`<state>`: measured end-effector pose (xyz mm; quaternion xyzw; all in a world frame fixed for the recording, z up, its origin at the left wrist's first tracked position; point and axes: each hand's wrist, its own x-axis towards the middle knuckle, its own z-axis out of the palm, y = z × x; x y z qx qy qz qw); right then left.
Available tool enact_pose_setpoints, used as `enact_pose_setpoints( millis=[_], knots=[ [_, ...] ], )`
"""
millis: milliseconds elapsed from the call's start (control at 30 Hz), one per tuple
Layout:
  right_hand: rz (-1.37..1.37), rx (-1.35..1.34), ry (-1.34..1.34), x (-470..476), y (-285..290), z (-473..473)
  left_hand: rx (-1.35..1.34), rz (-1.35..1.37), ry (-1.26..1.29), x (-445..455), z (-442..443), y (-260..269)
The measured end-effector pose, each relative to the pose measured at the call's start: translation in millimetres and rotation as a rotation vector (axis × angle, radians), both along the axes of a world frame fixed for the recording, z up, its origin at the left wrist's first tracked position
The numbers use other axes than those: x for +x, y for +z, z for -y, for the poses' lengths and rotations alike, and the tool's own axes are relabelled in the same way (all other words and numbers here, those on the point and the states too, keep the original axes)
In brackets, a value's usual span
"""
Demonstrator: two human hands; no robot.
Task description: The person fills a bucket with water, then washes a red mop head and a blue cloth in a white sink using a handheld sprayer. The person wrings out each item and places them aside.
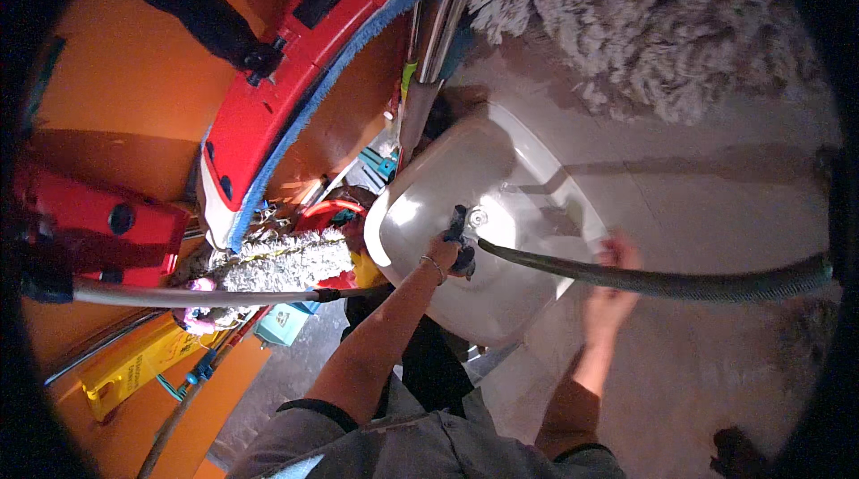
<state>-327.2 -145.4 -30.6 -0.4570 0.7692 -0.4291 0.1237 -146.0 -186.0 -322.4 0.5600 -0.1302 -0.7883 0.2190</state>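
Observation:
A glossy white basin [429,170] with a round drain [478,217] lies before me. Over its lower middle, my left hand [444,254] grips a dark, crumpled item [459,227], perhaps a cloth or glove. My right hand [616,261] is blurred at the basin's right rim, partly behind a dark ribbed hose [644,281]; whether it holds anything cannot be told. The hose comes in from the right, and its narrow end hangs over the basin near the drain.
Red flat-mop tools with a blue microfibre edge [235,123] hang at the left, beside a grey pole [201,296]. Below are a fluffy mop head [288,264] and a yellow floor sign [144,365]. A shaggy grey mop [644,23] hangs at the upper right. Metal poles [436,43] stand behind the basin.

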Motion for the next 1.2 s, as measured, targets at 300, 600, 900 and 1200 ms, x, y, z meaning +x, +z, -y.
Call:
enact_pose_setpoints(
  millis=[300, 600, 900, 1200],
  knots=[
    [-0.013, -0.73, 0.369, -52.8, 236.6, 73.8, -0.03, -0.001, -0.006, 32.0, 12.4, 89.3],
    [0.272, -0.658, 0.535, -67.8, 268.8, 74.0, 0.002, 0.018, -0.006, 65.3, 4.9, 149.8],
    [-0.533, -0.766, -0.361, -8.7, 259.6, 103.4, -0.015, -0.042, 0.009, 77.8, -12.0, 146.0],
    [0.0, -0.724, -0.243, -12.9, 125.1, 41.6, 0.068, -0.388, 0.158, 69.8, -19.4, 180.3]
  ],
)
